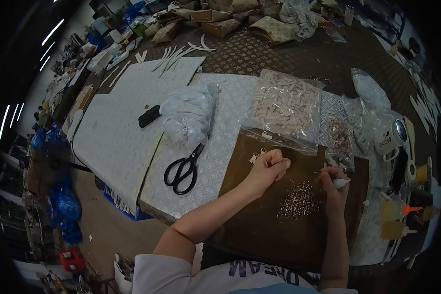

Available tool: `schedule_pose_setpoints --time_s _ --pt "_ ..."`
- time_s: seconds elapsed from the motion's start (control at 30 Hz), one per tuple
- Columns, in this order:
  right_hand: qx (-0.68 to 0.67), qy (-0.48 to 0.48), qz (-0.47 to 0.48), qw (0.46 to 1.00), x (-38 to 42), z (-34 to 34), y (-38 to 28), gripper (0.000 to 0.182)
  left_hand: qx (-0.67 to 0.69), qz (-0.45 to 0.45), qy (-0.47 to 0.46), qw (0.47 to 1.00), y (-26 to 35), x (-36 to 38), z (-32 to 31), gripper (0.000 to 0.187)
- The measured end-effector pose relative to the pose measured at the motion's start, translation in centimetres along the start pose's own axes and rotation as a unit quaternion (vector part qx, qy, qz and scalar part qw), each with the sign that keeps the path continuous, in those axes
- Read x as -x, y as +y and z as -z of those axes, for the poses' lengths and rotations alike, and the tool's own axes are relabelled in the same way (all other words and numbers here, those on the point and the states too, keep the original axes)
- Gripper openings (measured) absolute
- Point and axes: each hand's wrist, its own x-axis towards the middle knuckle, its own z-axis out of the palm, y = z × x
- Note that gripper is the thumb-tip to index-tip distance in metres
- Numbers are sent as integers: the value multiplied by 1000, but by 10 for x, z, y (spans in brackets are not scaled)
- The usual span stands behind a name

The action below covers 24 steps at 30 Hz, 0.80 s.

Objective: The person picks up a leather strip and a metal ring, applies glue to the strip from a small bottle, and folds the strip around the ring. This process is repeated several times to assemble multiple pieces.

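My left hand (268, 169) is closed in a pinch over the brown mat (250, 225), beside a few small pale pieces and rings (256, 156); what its fingers hold is too small to make out. On the right, my right hand (334, 183) is closed round a small white-tipped tool (341, 183), with a thin tip pointing left. Between and below the hands lies a pile of small metal rings (300, 200). A clear bag of many beige strips (286, 105) lies beyond the mat.
Black scissors (183, 171) and a white cloth bundle (188, 115) lie to the left. A small bag (339, 137), a white mug (389, 137) and glue bottles (396, 210) stand or lie at the right. Bags (274, 29) are piled at the far edge.
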Motion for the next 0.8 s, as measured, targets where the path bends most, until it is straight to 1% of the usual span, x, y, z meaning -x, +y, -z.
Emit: schedule_pose_setpoints --time_s 0.1,0.13,0.2,0.23,0.3,0.37,0.47,0.57,0.67,0.77,0.8 --pt "-16 3 -15 1000 1 -7 0 7 -21 -3 31 999 4 1 -9 28" --pt "-15 7 -22 1000 2 -8 2 8 -44 -13 46 998 3 1 -10 22" --pt "4 -26 -17 1000 5 -11 1 8 -83 -18 62 994 -3 0 -16 13" --pt "27 -40 -11 999 4 -8 7 9 -131 -28 57 989 -7 0 -17 12" --pt "105 -46 18 993 5 -11 3 11 -220 -55 36 973 -10 0 -11 16" --pt "144 -59 93 983 5 -12 3 14 -234 -45 38 971 -9 2 -15 14" --pt "124 -78 89 985 7 -14 0 12 -250 -51 35 966 -13 4 -18 16" --pt "139 -80 66 985 7 -13 4 10 -232 -38 25 972 -11 4 -21 16" --pt "144 -79 66 984 5 -11 10 12 -236 -17 19 971 -10 5 -21 16" --pt "135 -91 88 983 7 -13 9 10 -239 -11 20 971 -10 5 -21 15" --pt "128 -95 72 985 7 -13 10 10 -233 -9 9 972 -11 6 -22 16"
